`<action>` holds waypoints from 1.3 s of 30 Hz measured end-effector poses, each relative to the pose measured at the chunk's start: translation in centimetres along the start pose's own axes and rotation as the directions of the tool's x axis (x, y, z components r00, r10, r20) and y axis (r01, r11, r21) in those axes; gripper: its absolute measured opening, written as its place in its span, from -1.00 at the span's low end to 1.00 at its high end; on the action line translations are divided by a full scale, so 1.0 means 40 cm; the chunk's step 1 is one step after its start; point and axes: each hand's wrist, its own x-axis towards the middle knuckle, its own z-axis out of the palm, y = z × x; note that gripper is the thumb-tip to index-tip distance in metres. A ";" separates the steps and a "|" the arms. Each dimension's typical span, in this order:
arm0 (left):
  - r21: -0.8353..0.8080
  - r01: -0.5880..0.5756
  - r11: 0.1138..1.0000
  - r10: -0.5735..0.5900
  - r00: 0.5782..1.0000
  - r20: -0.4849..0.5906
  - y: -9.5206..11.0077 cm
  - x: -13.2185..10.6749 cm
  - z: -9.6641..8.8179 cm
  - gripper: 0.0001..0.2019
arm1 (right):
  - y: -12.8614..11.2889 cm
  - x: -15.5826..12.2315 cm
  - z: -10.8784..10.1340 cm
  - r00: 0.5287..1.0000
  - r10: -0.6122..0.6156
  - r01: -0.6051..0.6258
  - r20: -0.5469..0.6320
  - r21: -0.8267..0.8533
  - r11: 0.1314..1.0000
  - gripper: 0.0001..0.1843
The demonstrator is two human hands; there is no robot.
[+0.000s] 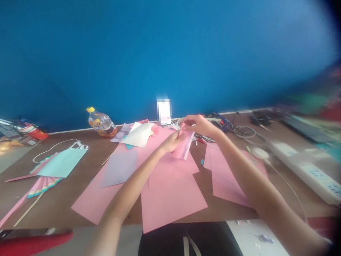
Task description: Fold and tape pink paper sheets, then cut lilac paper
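Hands, left hand (pixel 172 141) and right hand (pixel 195 125), both pinch a folded pink paper piece (pixel 183 146) above pink sheets (pixel 170 192) on the wooden table (pixel 66 199).

bottle (pixel 102 123) by blue wall (pixel 170 53); pale blue bag (pixel 64 161) left; power strip (pixel 306 167) right; lilac sheet (pixel 119 169) on table (pixel 66 199)

Two hands (pixel 173 141) (pixel 195 124), one held pink paper (pixel 184 148)

Free passage above flat pink sheets (pixel 170 202); bottle (pixel 102 124), cables (pixel 243 131), power strip (pixel 314 174) farther back.
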 end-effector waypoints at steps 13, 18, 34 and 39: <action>-0.022 -0.128 0.992 0.127 0.991 -0.031 0.008 -0.008 -0.011 -0.44 | -0.023 -0.002 -0.001 0.997 0.051 -0.048 -0.061 0.039 0.998 -0.67; 0.000 -0.106 0.994 0.106 0.994 -0.014 -0.011 0.000 -0.013 -0.46 | -0.015 -0.001 -0.001 0.998 0.024 -0.022 -0.061 0.027 0.999 -0.65; -0.014 -0.081 0.997 0.082 0.996 0.026 -0.024 0.003 -0.019 -0.41 | -0.001 0.001 -0.003 0.998 0.014 -0.010 -0.058 0.072 0.997 -0.62; -0.029 -0.096 0.995 0.098 0.994 0.046 -0.023 0.000 -0.021 -0.36 | 0.002 0.004 0.003 0.994 0.026 -0.019 -0.106 0.064 0.998 -0.65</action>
